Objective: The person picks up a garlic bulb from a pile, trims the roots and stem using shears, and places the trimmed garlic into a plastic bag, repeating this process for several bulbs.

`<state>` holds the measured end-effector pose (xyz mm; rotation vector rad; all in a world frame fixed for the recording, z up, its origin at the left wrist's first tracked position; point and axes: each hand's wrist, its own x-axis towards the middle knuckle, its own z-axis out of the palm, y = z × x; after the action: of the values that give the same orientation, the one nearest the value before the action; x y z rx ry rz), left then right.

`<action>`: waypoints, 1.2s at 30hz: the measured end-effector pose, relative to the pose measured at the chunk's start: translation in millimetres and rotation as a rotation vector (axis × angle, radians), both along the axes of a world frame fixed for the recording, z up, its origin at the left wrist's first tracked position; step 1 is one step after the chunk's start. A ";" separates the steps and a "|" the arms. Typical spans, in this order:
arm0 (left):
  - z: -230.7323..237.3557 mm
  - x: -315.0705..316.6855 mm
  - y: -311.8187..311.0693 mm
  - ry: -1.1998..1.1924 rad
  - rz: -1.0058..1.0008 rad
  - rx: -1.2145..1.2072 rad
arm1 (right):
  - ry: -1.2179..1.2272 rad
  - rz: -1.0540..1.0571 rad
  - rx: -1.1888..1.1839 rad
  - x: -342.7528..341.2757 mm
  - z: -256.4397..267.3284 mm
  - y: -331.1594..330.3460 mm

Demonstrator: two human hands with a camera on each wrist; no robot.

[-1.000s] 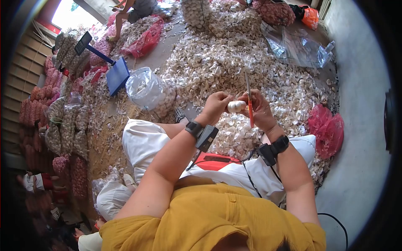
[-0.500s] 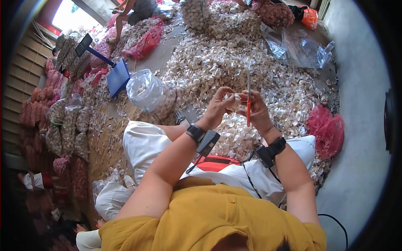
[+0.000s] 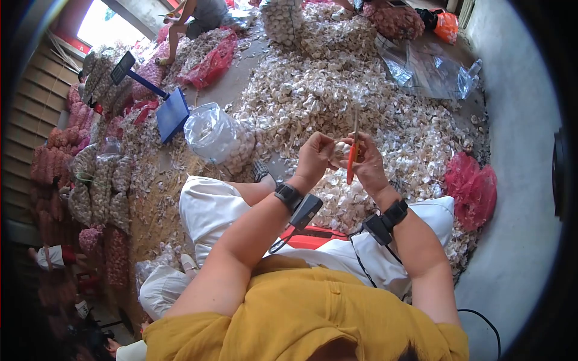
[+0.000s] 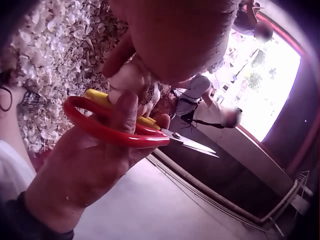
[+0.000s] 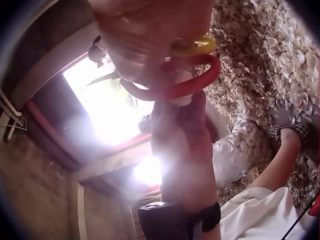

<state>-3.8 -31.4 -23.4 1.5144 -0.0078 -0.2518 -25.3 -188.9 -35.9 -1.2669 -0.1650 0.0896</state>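
Observation:
A whitish garlic bulb [image 4: 131, 80] is held by my left hand [image 3: 315, 157], its fingertips around the bulb in the head view. My right hand [image 3: 371, 168] grips scissors [image 3: 352, 157] with red and yellow handles, fingers through the loops. In the left wrist view, the scissor blades point away from the bulb, and the right fingertips come up against its lower side. Part of the bulb is covered by fingers. From the right wrist, the red loop [image 5: 202, 82] crosses in front of the left hand [image 5: 180, 137].
Garlic skins and bulbs [image 3: 313, 90] heap over the floor ahead. A clear bag of garlic [image 3: 220, 135] and a blue scale [image 3: 173, 115] stand to the left. Pink netting [image 3: 471, 189] lies beside the right wall [image 3: 518, 120]. Other people sit farther back.
The bulb, earlier in plain view between both hands, has become partly hidden by fingers. The scissors have tilted from nearly upright, and their loops now show more. Both hands stay close together.

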 end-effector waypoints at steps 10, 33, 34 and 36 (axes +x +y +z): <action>-0.5 -1.1 0.2 0.241 -0.332 -0.298 | -0.065 -0.089 0.051 3.7 4.6 -0.8; -3.5 -3.2 3.8 0.053 0.133 -0.266 | -0.210 -0.208 -0.172 3.0 3.9 -5.3; -4.9 -2.3 5.7 0.175 0.083 -0.398 | -0.282 -0.222 -0.218 3.2 6.4 -5.8; 27.6 -12.2 -0.8 0.293 -0.032 -0.479 | -0.316 -0.202 -0.208 3.0 8.1 -6.2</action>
<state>-16.0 -32.1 4.1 0.9923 0.1326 -0.4605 -22.3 -195.1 -27.9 -1.4944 -0.3048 -0.2753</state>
